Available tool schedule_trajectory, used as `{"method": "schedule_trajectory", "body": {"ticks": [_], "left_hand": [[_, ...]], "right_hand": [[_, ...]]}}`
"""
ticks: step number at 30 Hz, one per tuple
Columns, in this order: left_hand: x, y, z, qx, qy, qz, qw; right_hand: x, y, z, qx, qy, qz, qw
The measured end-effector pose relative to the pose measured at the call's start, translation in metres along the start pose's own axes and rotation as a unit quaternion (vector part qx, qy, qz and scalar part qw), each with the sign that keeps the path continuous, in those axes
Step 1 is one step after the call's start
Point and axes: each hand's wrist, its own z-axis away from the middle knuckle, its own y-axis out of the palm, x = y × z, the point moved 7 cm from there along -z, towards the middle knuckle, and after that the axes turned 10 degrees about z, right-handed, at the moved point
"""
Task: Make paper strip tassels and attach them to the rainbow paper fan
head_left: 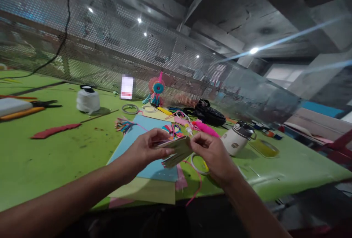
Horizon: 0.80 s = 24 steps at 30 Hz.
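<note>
Green table (pixel 41 157), cluttered. Both hands above the blue paper sheet (pixel 137 141) at its near edge. Left hand (pixel 147 146) and right hand (pixel 211 153) each pinch one end of a folded paper stack (pixel 177 150), fingers closed on it. Stack's layers blurred. White tape ring (pixel 195 165) partly hidden behind right hand. White flask (pixel 237 139) right of the sheet.

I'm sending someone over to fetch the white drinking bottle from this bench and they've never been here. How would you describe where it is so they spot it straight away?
Start at the green table and look at its right part, just beyond the person's right hand. The white bottle stands there, between a black bag behind it and a yellow-tinted tray to its right. It alone is squat and white with a dark grey lid.
</note>
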Motion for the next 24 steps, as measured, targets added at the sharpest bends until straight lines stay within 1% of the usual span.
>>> {"method": "schedule_trajectory", "body": {"ticks": [1, 3, 5, 8, 10, 13, 17, 19, 21, 24], "left_hand": [[0.001, -0.004, 0.002, -0.027, 0.002, -0.012, 1.000], [0.002, -0.012, 0.005, -0.064, 0.006, -0.028, 0.998], [0.000, -0.017, 0.006, -0.089, 0.014, -0.031, 0.995], [-0.003, -0.023, 0.010, -0.108, 0.023, -0.016, 0.994], [-0.001, -0.027, 0.012, -0.112, 0.011, -0.004, 0.994], [0.008, -0.033, 0.014, -0.110, -0.022, 0.008, 0.994], [0.018, -0.041, 0.015, -0.120, -0.027, 0.010, 0.992], [0.021, -0.042, 0.018, -0.114, -0.033, 0.018, 0.993], [0.021, -0.042, 0.022, -0.100, -0.043, 0.034, 0.994], [0.019, -0.048, 0.032, -0.077, -0.070, 0.057, 0.993]], "right_hand": [[-0.001, 0.004, 0.000, 0.000, 0.003, 0.004, 1.000], [-0.002, 0.012, 0.000, 0.012, 0.007, 0.012, 1.000], [-0.005, 0.022, 0.000, 0.023, 0.015, 0.010, 1.000], [-0.012, 0.034, -0.001, 0.030, 0.043, -0.013, 0.999], [-0.017, 0.042, -0.001, 0.036, 0.063, -0.043, 0.996], [-0.022, 0.054, 0.001, 0.049, 0.090, -0.092, 0.990], [-0.031, 0.066, 0.001, 0.064, 0.122, -0.119, 0.983], [-0.034, 0.070, 0.000, 0.066, 0.115, -0.129, 0.983], [-0.034, 0.070, -0.001, 0.065, 0.091, -0.127, 0.986], [-0.029, 0.067, -0.001, 0.082, 0.054, -0.104, 0.990]]}}
